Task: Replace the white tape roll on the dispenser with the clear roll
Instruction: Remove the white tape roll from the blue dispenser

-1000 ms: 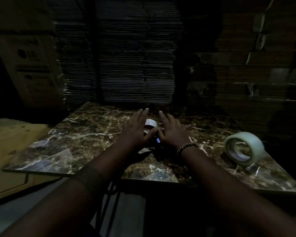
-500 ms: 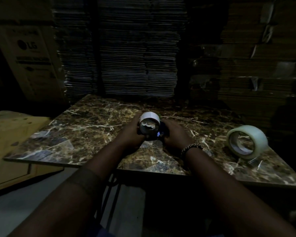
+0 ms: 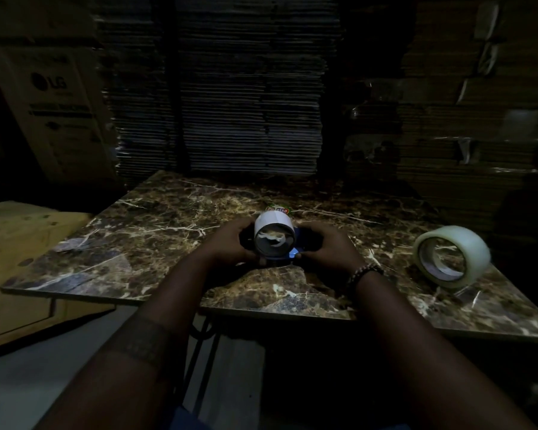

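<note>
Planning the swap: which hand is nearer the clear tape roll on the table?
Right. The right hand grips the dispenser beside the white roll, apart from the clear tape roll lying off to its right; the left hand is farther, beyond the white roll.

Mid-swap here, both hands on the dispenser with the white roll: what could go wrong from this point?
1. The clear roll stands on its edge near the table's right front edge; a bump might send it rolling off.
2. Left hand and right hand hold the dispenser above the table; pulling the white roll hard could jerk it loose.
3. The scene is dim, so the dispenser's cutter, not visible here, could catch a finger.
</note>
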A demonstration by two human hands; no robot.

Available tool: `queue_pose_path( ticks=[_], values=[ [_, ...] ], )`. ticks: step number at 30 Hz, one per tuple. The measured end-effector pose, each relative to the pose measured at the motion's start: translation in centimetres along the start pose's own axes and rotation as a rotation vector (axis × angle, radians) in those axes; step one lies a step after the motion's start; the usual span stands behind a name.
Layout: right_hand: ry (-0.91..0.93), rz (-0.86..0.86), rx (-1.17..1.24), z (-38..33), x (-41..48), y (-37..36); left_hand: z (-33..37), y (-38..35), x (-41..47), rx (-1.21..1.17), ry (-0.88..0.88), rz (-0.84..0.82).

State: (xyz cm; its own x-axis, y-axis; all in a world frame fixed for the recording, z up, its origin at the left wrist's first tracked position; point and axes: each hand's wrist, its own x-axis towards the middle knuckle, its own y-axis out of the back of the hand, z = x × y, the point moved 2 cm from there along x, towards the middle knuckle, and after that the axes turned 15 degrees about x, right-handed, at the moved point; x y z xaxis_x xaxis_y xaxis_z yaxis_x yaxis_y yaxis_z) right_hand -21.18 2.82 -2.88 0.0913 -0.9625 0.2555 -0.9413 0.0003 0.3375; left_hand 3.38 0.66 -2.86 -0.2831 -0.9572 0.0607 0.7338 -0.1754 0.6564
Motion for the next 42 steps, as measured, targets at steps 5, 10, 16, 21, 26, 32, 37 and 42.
queue_pose_path(
  ticks=[5, 10, 16, 21, 26, 32, 37, 42],
  values=[
    [-0.026, -0.042, 0.053, 0.3, 0.2, 0.3, 0.0, 0.1, 0.2, 0.042, -0.027, -0.021],
    [-0.105, -0.079, 0.198, 0.4, -0.1, 0.8, -0.4, 0.0, 0.3, 0.016, -0.015, -0.005],
    [-0.155, -0.089, 0.273, 0.5, -0.3, 1.2, -0.3, -0.1, 0.2, -0.029, 0.001, 0.010],
    [-0.159, -0.045, 0.216, 0.5, 0.0, 1.4, -0.8, -0.2, 0.3, -0.047, 0.041, 0.039],
    [-0.150, -0.019, 0.198, -0.1, -0.3, 1.4, -0.7, 0.2, 0.5, 0.014, 0.036, 0.041],
    [-0.134, -0.026, 0.177, -0.4, -0.4, 1.4, -0.8, 0.1, 0.2, -0.030, 0.076, 0.043],
    [-0.130, -0.026, 0.142, -0.4, -0.3, 1.5, -1.1, 0.1, 0.4, -0.029, 0.058, 0.039],
    [-0.113, -0.005, 0.127, -0.5, -0.5, 1.2, -1.1, 0.3, 0.5, 0.043, 0.034, 0.056]
  ],
)
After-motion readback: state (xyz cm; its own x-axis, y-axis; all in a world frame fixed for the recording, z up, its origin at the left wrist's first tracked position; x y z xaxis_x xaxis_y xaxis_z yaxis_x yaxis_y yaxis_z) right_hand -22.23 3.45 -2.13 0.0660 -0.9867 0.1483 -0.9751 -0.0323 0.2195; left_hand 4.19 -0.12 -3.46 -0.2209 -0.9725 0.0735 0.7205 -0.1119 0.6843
